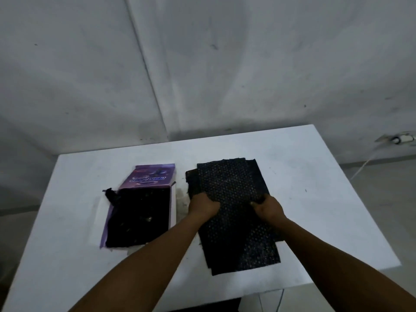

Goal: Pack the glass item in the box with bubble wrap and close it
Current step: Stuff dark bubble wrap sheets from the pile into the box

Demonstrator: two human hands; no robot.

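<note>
A sheet of black bubble wrap [234, 183] lies spread on the right half of the white table [315, 167]. My left hand [202, 204] grips its left edge and my right hand [267, 207] grips its right edge, both with curled fingers. To the left lies an open purple box [148, 176], its lid flap folded back and its inside lined with dark material [139, 217]. A small shiny spot shows inside the box; I cannot tell whether it is the glass item.
The table stands in a corner of grey-white walls [202, 64]. A white fitting with a cable [398, 139] sits on the wall at the right. The table's near edge runs below my forearms.
</note>
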